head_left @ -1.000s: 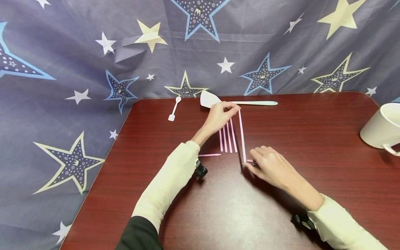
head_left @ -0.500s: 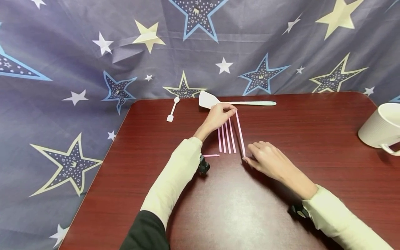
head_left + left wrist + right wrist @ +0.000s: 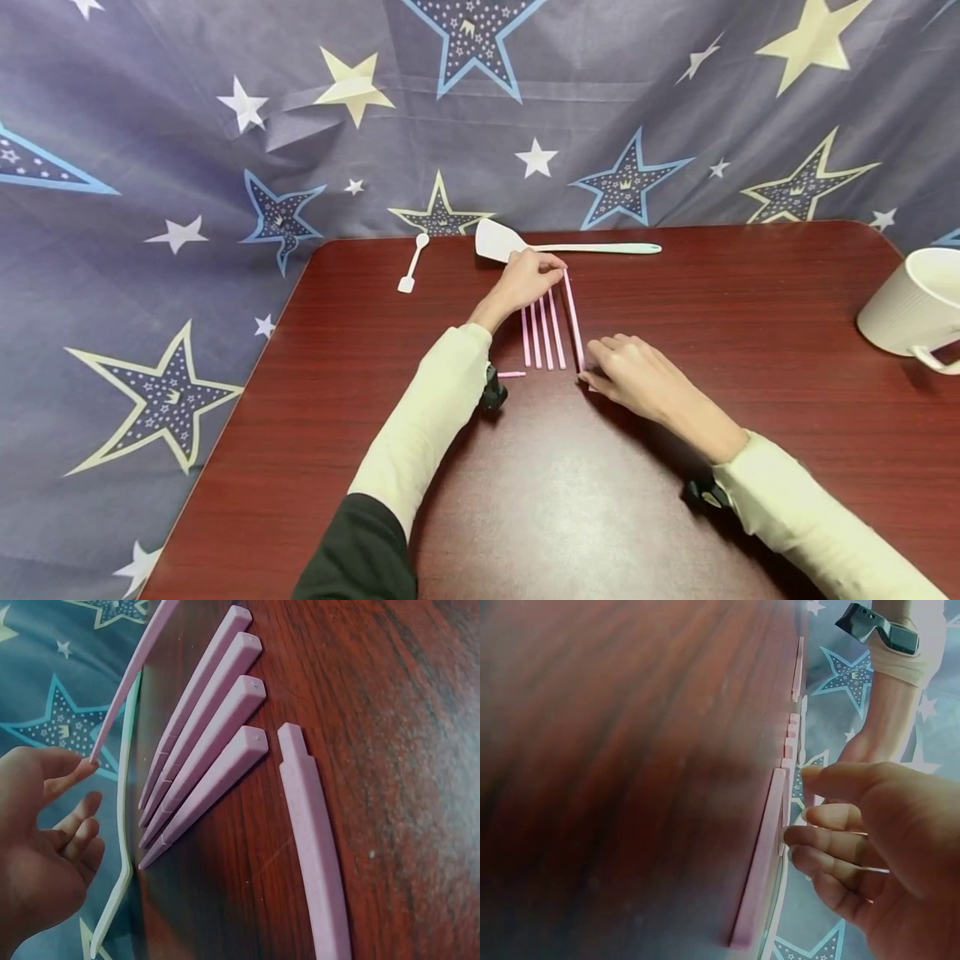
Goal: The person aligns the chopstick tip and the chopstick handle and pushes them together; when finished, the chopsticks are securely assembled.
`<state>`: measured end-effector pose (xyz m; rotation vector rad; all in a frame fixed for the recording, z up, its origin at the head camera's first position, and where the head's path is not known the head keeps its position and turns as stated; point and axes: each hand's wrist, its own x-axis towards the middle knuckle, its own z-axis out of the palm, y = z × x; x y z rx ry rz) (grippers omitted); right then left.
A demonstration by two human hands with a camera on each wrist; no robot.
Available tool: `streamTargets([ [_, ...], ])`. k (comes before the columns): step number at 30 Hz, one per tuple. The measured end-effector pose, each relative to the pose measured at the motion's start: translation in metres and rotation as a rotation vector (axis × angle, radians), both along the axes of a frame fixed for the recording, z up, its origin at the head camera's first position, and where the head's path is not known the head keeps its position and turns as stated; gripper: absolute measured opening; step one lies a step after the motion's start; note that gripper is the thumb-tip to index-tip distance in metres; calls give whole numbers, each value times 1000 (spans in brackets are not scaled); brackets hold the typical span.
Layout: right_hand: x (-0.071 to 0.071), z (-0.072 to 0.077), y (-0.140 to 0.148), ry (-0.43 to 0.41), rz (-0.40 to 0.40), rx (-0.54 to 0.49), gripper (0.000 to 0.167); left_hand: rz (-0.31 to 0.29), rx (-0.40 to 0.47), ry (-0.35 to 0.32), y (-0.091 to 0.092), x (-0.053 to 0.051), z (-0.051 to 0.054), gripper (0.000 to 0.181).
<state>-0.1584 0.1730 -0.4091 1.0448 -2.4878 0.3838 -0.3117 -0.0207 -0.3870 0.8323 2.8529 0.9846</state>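
Observation:
My left hand (image 3: pixel 527 278) pinches the thin tip of a pink chopstick (image 3: pixel 572 317) near the back of the table. At its thick end, my right hand (image 3: pixel 637 375) holds it between thumb and fingers. Left of it several pink chopsticks (image 3: pixel 202 765) lie side by side, thick ends toward me, partly covered by the left hand in the head view. A pink bar with a narrower stepped end (image 3: pixel 311 825) lies crosswise nearer me, partly hidden by the left wrist. Another pink bar (image 3: pixel 757 862) lies on the table beneath my right hand, mostly hidden in the head view.
Behind the left hand lies a white spatula (image 3: pixel 498 242) with a pale green handle. A small white double-ended spoon (image 3: pixel 412 263) is at the back left. A white mug (image 3: pixel 911 304) stands at the right. The star-patterned cloth (image 3: pixel 450 125) hangs along the table's back edge.
The held chopstick has shifted slightly left and its near end has moved a little farther back. Both hands moved with it. The lying chopsticks stay in place.

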Motion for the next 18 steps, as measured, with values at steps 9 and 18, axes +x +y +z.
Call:
streamTargets([
  [9,-4,-1,0,9,1,15,33,32,-161,-72,1,0,2,41],
  [18,-8,-3,-3,-8,-13,33,31,52,-241,-112,3,-3,-3,41],
])
